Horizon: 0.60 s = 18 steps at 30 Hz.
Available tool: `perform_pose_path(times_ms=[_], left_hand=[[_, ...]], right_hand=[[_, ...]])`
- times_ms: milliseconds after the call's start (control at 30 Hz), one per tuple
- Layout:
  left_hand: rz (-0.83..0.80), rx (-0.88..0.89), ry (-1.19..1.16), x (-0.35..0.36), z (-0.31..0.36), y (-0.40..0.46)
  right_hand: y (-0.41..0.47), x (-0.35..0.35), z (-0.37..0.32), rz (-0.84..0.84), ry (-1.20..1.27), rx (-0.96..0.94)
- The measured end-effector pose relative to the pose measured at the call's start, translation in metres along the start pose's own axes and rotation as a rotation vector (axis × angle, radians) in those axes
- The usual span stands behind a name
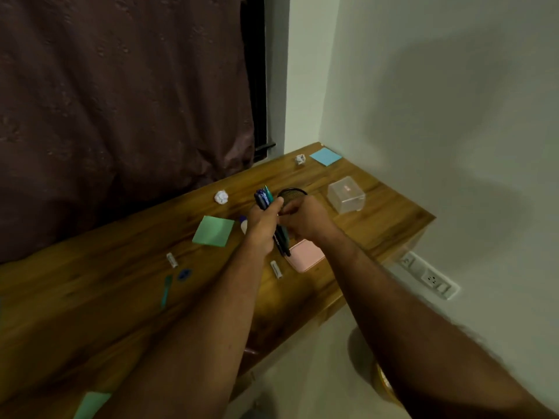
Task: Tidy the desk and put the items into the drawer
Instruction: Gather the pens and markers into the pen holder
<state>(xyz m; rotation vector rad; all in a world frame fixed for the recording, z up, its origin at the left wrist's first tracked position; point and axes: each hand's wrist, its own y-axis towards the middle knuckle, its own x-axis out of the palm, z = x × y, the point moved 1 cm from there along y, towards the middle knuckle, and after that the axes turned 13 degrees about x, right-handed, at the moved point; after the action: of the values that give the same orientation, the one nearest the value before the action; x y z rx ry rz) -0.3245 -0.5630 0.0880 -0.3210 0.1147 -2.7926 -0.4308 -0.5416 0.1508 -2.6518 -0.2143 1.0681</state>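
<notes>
My left hand [262, 225] is closed around a bundle of pens and markers [264, 198] held upright over the middle of the wooden desk [378, 204]. My right hand [304, 217] touches the bundle from the right with pinched fingers; whether it grips a pen I cannot tell. A black mesh pen cup [292, 193] stands just behind both hands. A pink notepad [305, 255] lies below them. Loose on the desk are a green sticky pad [213, 231], a blue sticky pad [325, 156], a white eraser [276, 269], another white stick [171, 260] and a teal pen [166, 290].
Two crumpled paper balls [221, 197] [300, 159] lie toward the back edge. A clear plastic box [346, 195] sits at the right. A small bottle [243, 224] is by the green pad. A dark curtain [121, 101] hangs behind, a wall socket [429, 278] below right.
</notes>
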Motion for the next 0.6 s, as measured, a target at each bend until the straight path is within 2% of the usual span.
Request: perform_pose_path(times_ms=[167, 433, 600], left_hand=[[-0.059, -0.034, -0.024, 0.033, 0.009, 0.038], [-0.178, 0.078, -0.027, 0.064, 0.042, 0.079], [-0.175, 0.139, 0.008, 0.066, 0.033, 0.100]], right_hand=[[0.040, -0.022, -0.002, 0.015, -0.067, -0.036], [0.104, -0.054, -0.020, -0.057, -0.100, -0.089], [0.135, -0.051, -0.018, -0.122, -0.072, -0.122]])
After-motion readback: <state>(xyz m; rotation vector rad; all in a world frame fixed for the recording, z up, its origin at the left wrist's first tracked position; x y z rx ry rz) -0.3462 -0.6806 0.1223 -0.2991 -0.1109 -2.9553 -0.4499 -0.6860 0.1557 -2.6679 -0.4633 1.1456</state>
